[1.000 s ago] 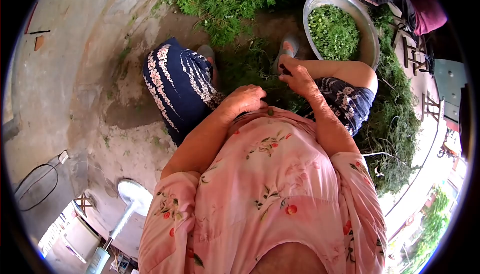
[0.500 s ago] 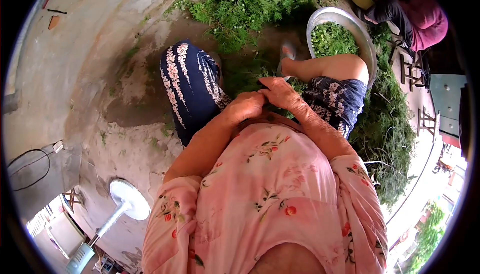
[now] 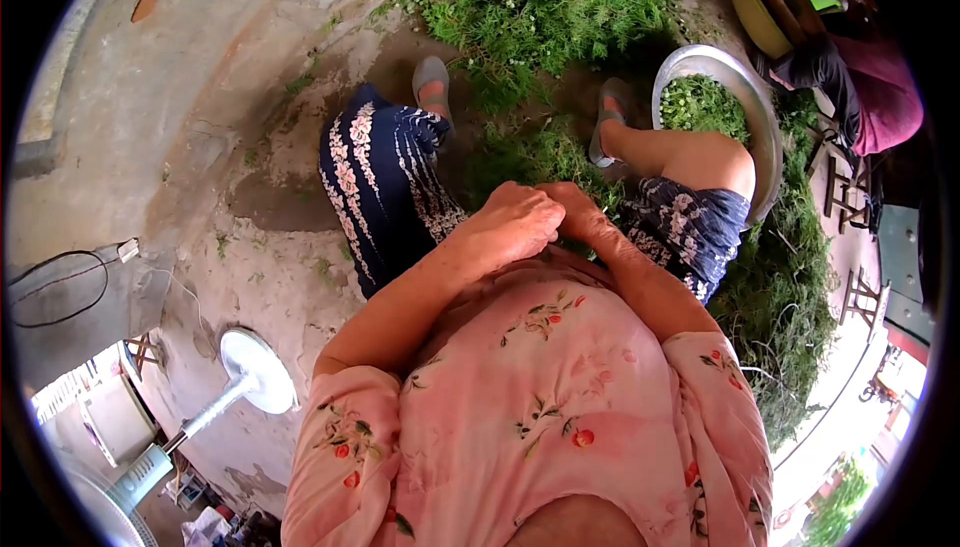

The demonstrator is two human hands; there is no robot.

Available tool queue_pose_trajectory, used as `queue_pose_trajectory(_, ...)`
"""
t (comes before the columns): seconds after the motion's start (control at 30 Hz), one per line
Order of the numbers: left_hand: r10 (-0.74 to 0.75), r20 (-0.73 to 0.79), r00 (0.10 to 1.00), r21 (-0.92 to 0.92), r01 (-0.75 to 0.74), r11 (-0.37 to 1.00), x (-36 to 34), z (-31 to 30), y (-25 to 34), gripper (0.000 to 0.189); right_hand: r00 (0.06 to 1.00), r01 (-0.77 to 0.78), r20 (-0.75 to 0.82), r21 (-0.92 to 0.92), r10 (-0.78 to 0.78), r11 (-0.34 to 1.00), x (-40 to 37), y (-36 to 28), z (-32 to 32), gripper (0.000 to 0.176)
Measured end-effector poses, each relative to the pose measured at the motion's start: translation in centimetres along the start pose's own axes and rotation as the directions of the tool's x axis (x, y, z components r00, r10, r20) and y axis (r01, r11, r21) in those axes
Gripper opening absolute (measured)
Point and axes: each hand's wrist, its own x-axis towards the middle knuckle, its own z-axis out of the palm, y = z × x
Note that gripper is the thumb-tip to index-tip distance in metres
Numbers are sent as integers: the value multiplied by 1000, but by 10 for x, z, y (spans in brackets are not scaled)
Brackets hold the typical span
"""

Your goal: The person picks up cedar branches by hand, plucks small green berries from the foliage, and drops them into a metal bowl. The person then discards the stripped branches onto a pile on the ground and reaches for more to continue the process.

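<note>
My left hand and my right hand meet in front of my lap, fingers curled and touching. Whatever they hold, if anything, is hidden between them. Beyond them, green sprigs lie on the ground between my feet. A larger heap of green branches with small pale berries is farther ahead. The wide metal basin beside my bare knee holds cut green pieces.
More branches lie along the right side. A co-worker sits at the upper right near a yellow tub. Wooden stools stand beyond. A fan is at the lower left.
My hands have drawn closer together, with their fingers now overlapping. The view has shifted, so the basin and heap appear farther right, and both shoes show more.
</note>
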Motion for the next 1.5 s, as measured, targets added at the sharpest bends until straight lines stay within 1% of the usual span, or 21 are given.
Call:
queue_pose_trajectory(0.07,-24,96,995,40,20,999,9,-9,-9,17,994,109,16,-50,-109,993,20,13,17,28)
queue_pose_trajectory(0.1,79,-57,995,88,-74,993,14,-11,-15,14,976,218,34,-100,-216,971,25,13,16,30)
queue_pose_trajectory(0.13,187,-203,961,145,-159,977,19,-12,-21,12,992,118,69,-177,-108,977,20,16,15,31)
queue_pose_trajectory(0.23,179,-121,976,136,-162,977,42,-44,-34,10,999,49,4,-175,-49,983,22,-19,-12,33)
queue_pose_trajectory(0.27,238,-173,956,55,-232,971,50,-54,-50,9,999,-4,-32,137,8,991,44,25,26,35)
queue_pose_trajectory(0.3,285,-232,930,-23,-299,954,61,-66,-69,9,998,-33,-53,-102,28,994,56,18,26,32)
queue_pose_trajectory(0.37,-106,-55,993,141,113,983,98,-110,-92,9,988,-117,103,9,115,993,82,26,4,26)
queue_pose_trajectory(0.4,-271,-261,926,103,306,946,110,-121,-111,12,985,-127,121,13,125,992,92,35,1,26)
queue_pose_trajectory(0.43,-368,-437,821,-56,384,922,112,-134,-127,16,946,-324,129,290,299,900,99,47,-2,21)
queue_pose_trajectory(0.5,-403,-733,548,-381,161,911,107,-153,-164,21,863,-493,197,529,465,691,114,75,-6,17)
queue_pose_trajectory(0.53,-618,-577,534,-784,-149,603,111,-151,-175,19,791,-516,151,684,592,515,123,92,-5,16)
queue_pose_trajectory(0.57,-760,-393,518,-917,-163,364,105,-164,-163,18,691,-486,133,813,710,321,133,104,-3,14)
queue_pose_trajectory(0.6,-746,-375,550,-913,-361,192,100,-168,-148,16,686,-500,149,808,713,312,143,112,-2,14)
queue_pose_trajectory(0.67,-712,-284,643,-906,-422,-20,99,-170,-153,15,598,-283,70,950,798,129,165,127,-1,18)
queue_pose_trajectory(0.77,-773,-284,567,-914,-403,41,95,-170,-151,14,523,-101,50,995,851,3,198,144,15,16)
queue_pose_trajectory(0.93,-789,-155,595,-873,-457,-173,78,-167,-187,19,429,-343,18,928,903,145,229,160,43,51)
queue_pose_trajectory(1.13,-744,-159,649,-878,-438,-195,83,-165,-184,26,416,-573,-165,716,894,398,248,183,70,33)
queue_pose_trajectory(1.27,-745,-159,648,-882,-432,-187,88,-162,-174,26,459,-561,-204,688,865,460,254,200,75,24)
queue_pose_trajectory(1.33,-841,-199,504,-778,-603,-177,98,-155,-160,26,409,-283,-380,812,830,511,256,199,61,22)
queue_pose_trajectory(1.43,-791,-150,593,-909,-397,-126,89,-163,-175,26,386,-317,-489,726,782,610,274,225,33,20)
queue_pose_trajectory(1.5,-801,-193,566,-884,-455,-108,100,-159,-160,26,417,-359,-528,652,740,668,287,216,4,20)
